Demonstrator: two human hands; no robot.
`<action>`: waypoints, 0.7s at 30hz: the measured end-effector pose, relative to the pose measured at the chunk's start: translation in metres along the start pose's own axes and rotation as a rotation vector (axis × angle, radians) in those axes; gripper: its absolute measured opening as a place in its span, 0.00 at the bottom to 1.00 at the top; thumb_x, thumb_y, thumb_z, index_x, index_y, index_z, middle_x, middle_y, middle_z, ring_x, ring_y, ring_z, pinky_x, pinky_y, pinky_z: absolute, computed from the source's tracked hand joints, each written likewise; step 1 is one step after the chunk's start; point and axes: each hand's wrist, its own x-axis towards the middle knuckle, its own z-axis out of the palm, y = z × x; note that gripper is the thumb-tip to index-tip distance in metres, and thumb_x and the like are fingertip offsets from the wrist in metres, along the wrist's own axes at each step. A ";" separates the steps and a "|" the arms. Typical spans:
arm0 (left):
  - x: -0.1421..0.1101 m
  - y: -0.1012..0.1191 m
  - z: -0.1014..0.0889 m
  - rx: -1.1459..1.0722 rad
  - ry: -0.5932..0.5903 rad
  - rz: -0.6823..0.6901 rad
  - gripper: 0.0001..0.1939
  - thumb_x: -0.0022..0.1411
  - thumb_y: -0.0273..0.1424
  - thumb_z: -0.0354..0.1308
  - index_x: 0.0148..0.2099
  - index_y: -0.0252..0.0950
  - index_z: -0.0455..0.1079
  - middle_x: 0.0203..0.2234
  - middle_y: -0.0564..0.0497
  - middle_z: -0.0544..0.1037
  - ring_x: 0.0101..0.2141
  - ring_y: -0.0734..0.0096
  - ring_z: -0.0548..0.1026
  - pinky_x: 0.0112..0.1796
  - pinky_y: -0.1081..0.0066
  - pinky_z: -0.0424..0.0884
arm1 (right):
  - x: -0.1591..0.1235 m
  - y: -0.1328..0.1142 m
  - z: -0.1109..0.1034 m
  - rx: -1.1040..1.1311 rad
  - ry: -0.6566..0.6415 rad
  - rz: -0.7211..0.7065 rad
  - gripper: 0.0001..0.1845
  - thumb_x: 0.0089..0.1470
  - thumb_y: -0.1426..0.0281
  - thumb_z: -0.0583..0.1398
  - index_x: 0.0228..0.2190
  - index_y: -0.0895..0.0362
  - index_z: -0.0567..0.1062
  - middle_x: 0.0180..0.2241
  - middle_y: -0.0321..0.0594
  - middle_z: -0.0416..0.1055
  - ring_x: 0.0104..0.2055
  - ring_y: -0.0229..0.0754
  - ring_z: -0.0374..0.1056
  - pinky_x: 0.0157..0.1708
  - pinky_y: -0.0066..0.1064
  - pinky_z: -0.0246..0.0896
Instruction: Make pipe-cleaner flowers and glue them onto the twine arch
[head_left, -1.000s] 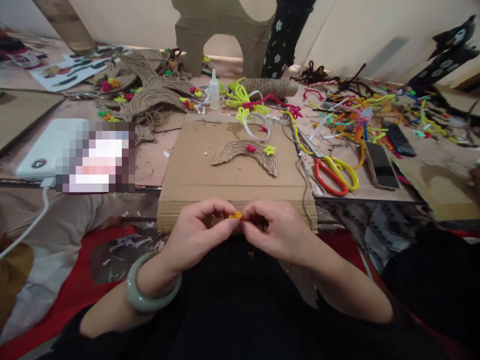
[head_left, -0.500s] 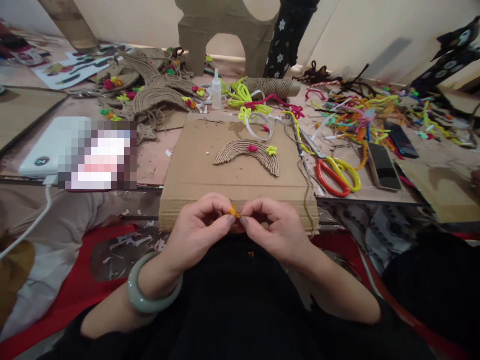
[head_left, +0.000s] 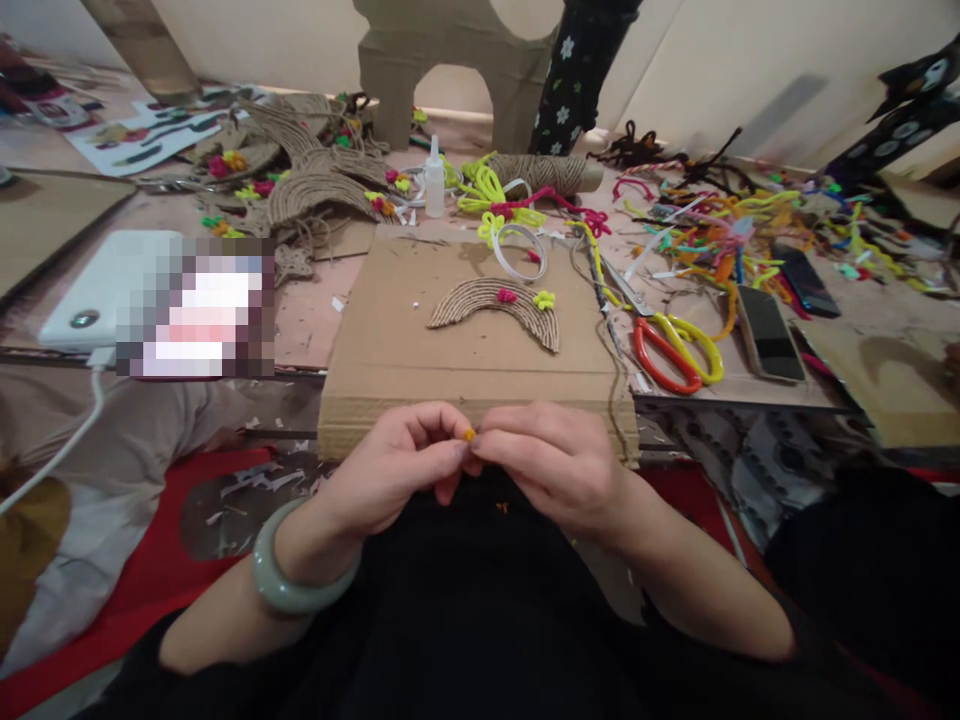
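Between my fingertips, over the near edge of the cardboard sheet (head_left: 390, 345), is a small orange yarn piece (head_left: 469, 435), mostly covered. My left hand (head_left: 409, 460) pinches it from one side; a grey-green bangle circles that wrist. From the other side my right hand (head_left: 559, 460) presses its closed fingertips against the same piece. Farther out on the cardboard lies an arch of coiled jute cord (head_left: 472, 300), carrying a pink knot (head_left: 506, 296) and a yellow-green flower (head_left: 544, 300). A white tape ring (head_left: 520, 254) rests behind the arch.
Scissors (head_left: 667, 355) with red and yellow handles lie right of the cardboard, beside a phone (head_left: 770, 335). A glue bottle (head_left: 434, 180) and twine roll (head_left: 547, 174) stand behind. Tangled coloured yarn (head_left: 727, 240) spreads right; a white power bank (head_left: 109, 290) sits left. People sit on both sides.
My right hand has turned, its fingers now straighter and closer together over the orange piece. Less of the orange shows. My left hand has shifted slightly down, with a lower finger extended beneath.
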 end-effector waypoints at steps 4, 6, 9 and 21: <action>0.002 0.001 0.000 -0.089 -0.069 -0.103 0.10 0.51 0.33 0.66 0.29 0.33 0.71 0.19 0.54 0.74 0.16 0.84 0.66 0.16 0.83 0.58 | 0.005 0.001 -0.013 -0.150 -0.051 -0.145 0.08 0.60 0.75 0.54 0.37 0.61 0.73 0.34 0.43 0.78 0.29 0.37 0.70 0.28 0.29 0.64; 0.003 0.000 -0.001 -0.088 -0.097 -0.122 0.10 0.50 0.33 0.67 0.29 0.33 0.71 0.18 0.54 0.74 0.16 0.84 0.65 0.16 0.83 0.58 | 0.009 0.001 -0.018 -0.203 -0.110 -0.163 0.10 0.61 0.74 0.52 0.34 0.60 0.74 0.32 0.42 0.78 0.28 0.37 0.70 0.27 0.28 0.63; 0.003 0.000 -0.002 -0.016 -0.104 -0.110 0.09 0.52 0.33 0.65 0.28 0.33 0.71 0.19 0.54 0.74 0.16 0.84 0.65 0.17 0.82 0.58 | 0.012 -0.001 -0.022 -0.207 -0.194 -0.139 0.14 0.62 0.76 0.51 0.31 0.60 0.74 0.29 0.40 0.77 0.28 0.35 0.71 0.28 0.27 0.63; 0.002 -0.006 0.005 1.185 0.213 1.012 0.08 0.55 0.19 0.57 0.34 0.37 0.72 0.34 0.49 0.81 0.35 0.71 0.79 0.38 0.74 0.73 | 0.007 -0.008 0.001 0.715 -0.233 0.930 0.05 0.53 0.71 0.53 0.25 0.55 0.63 0.15 0.25 0.59 0.15 0.29 0.55 0.14 0.21 0.51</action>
